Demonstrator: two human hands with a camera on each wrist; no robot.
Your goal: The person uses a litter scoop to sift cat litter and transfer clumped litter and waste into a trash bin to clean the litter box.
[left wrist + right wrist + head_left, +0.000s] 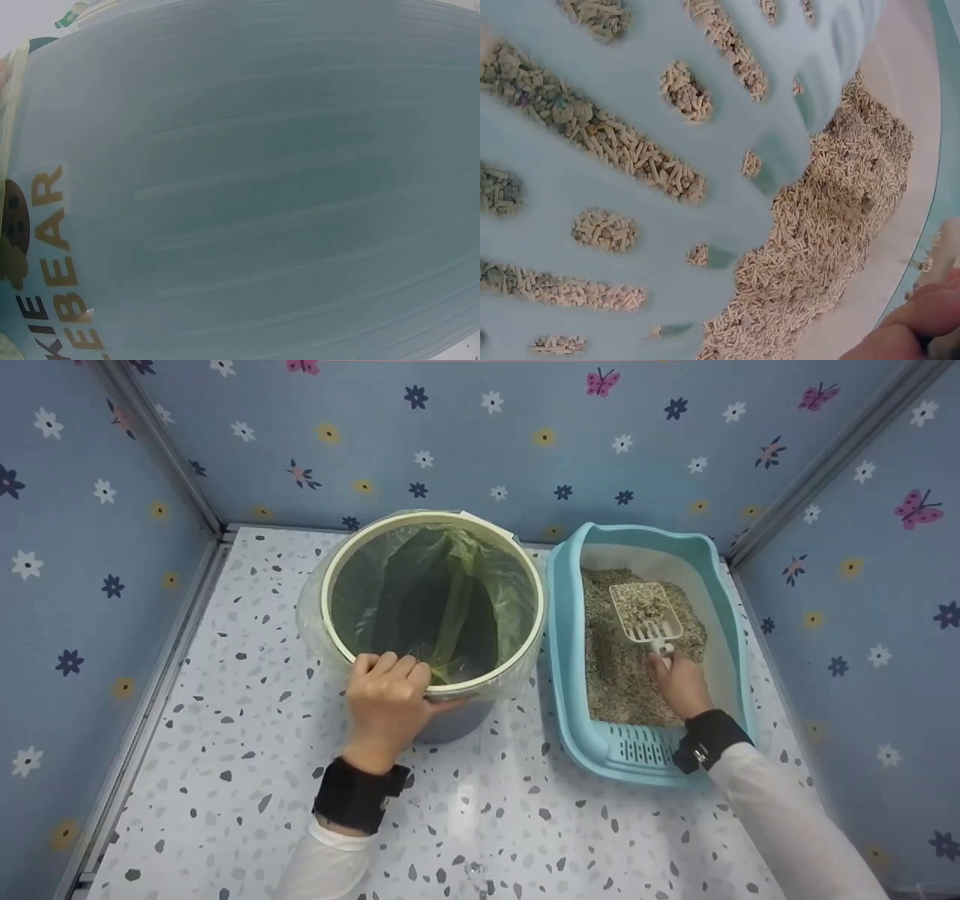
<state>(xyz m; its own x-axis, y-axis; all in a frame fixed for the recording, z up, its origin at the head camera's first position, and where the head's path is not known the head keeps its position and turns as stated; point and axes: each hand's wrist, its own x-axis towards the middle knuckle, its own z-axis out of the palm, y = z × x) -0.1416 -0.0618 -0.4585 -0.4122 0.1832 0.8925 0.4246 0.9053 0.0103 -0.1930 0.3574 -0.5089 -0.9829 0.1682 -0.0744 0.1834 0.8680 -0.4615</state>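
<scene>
Litter scoop (pixel 654 640), its handle in the grasping fingers of the right hand (pixel 684 690), could spill its pellets (pixel 639 601) if tilted, while the left hand (pixel 386 701) grips the bin rim (pixel 327 607).

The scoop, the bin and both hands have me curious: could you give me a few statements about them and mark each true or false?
1. The left hand grips the bin by its rim. True.
2. The right hand holds the scoop. True.
3. The scoop is empty. False: litter lies in it.
4. A bag lines the bin. True.
5. The bag is tied shut. False: its mouth is open.
6. The scoop is over the bin. False: in the head view, it shows over the box.
</scene>
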